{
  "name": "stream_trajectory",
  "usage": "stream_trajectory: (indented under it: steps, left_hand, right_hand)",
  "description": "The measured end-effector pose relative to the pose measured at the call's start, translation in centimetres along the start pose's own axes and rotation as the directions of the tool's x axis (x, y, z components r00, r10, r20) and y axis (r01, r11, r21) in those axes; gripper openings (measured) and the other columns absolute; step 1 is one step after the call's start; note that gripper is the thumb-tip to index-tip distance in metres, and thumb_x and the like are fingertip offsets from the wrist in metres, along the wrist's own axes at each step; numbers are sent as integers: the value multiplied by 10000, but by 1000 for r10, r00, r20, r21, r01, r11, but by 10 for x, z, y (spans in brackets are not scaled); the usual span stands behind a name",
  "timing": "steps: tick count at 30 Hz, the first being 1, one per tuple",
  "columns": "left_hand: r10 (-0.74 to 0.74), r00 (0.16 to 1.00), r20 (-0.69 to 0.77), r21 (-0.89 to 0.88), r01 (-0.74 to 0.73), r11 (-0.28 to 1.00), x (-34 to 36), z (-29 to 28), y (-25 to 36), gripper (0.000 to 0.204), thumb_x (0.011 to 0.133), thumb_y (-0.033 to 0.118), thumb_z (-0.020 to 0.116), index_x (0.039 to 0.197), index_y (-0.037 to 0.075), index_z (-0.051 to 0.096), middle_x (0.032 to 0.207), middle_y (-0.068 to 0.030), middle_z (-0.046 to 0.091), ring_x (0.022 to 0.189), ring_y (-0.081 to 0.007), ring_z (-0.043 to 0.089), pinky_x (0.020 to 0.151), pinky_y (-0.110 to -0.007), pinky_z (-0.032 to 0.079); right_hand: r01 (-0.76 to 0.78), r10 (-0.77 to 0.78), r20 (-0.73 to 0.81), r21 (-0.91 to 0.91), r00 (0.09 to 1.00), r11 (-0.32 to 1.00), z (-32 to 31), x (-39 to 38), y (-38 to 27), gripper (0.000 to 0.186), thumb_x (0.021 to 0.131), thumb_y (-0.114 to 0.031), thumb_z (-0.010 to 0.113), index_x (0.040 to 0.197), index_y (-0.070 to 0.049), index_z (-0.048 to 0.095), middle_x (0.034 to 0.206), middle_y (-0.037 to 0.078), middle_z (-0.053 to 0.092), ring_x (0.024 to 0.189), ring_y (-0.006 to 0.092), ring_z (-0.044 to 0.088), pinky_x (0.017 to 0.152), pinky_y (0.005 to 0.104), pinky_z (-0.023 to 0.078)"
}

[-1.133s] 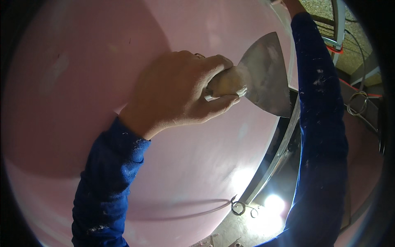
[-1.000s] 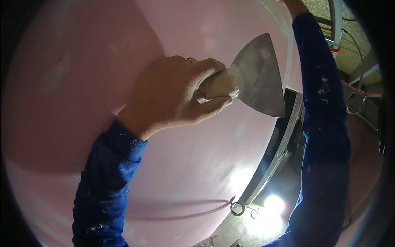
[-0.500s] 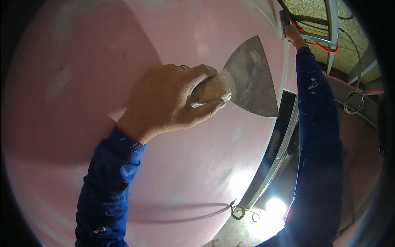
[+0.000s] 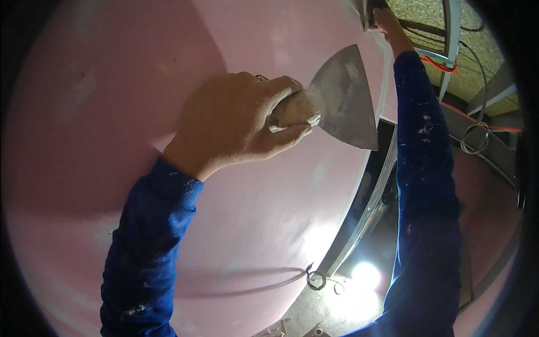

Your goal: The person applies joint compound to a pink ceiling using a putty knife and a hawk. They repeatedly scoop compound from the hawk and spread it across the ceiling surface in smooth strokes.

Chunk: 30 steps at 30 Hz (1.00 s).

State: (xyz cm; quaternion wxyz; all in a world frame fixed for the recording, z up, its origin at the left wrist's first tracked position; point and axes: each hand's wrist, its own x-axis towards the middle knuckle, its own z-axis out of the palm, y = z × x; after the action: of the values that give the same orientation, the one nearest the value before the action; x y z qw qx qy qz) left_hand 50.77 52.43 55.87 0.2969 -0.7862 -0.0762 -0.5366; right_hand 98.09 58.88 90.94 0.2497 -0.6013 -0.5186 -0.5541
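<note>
While the pink panel (image 4: 252, 213) fills left and middle, smooth and curved with paler patches, the left hand (image 4: 230, 121) is in front of it, dusty, fingers curled, thumb and forefinger pinching the scraper (image 4: 331, 106) by its handle (image 4: 295, 108). Scraper is just right of that hand's knuckles: long axis near horizontal, tilted slightly up to the right, blade (image 4: 349, 101) pointing right. Handle is rounded, brownish, crusted pale near the blade. Blade is thin grey metal, smeared, fanning out to a broad edge; can't tell if it touches the panel. Further right and up, the right hand (image 4: 388, 27) is closed around a dark tool (image 4: 373, 10), shape unclear; scraper is below-left of it, well apart.
</note>
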Motion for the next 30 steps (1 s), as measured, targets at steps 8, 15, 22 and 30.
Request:
stream_trajectory:
  steps: [8, 15, 22, 30]
  left_hand:
    - [9, 1000, 22, 22, -9, 1000, 2, -3, 0, 414, 835, 413, 820, 1093, 105, 720, 873, -82, 765, 698, -225, 741, 657, -349, 593]
    - [-156, 983, 100, 22, 155, 988, 5, -11, 8, 399, 854, 440, 799, 1052, 105, 710, 834, -89, 754, 693, -223, 736, 622, -361, 587]
    - [-355, 901, 250, -146, 397, 906, -15, -22, 38, 408, 875, 404, 797, 1055, 57, 680, 808, -133, 713, 724, -265, 703, 672, -387, 555]
    - [-455, 593, 664, -387, 793, 470, -290, -30, 211, 454, 945, 289, 773, 1240, 15, 563, 1002, -101, 637, 886, -169, 612, 737, -354, 517]
  right_hand:
    - [-179, 141, 119, 792, 983, 584, -80, -33, -86, 488, 937, -387, 663, 1297, -62, 612, 1147, 100, 683, 1036, 244, 679, 891, 424, 556]
    - [-19, 238, -51, 959, 970, 282, -98, -174, -42, 510, 984, -367, 653, 1379, -52, 589, 1282, 76, 654, 1135, 214, 651, 960, 411, 539]
    - [-351, 431, 682, 699, 591, -623, -45, -587, -84, 395, 970, -192, 657, 1315, -21, 571, 1224, 138, 639, 1024, 287, 672, 908, 456, 565]
    - [-763, 204, 808, 589, 553, -265, -170, -903, -313, 480, 956, -36, 586, 1422, 28, 490, 1387, 163, 575, 1236, 241, 578, 986, 407, 542]
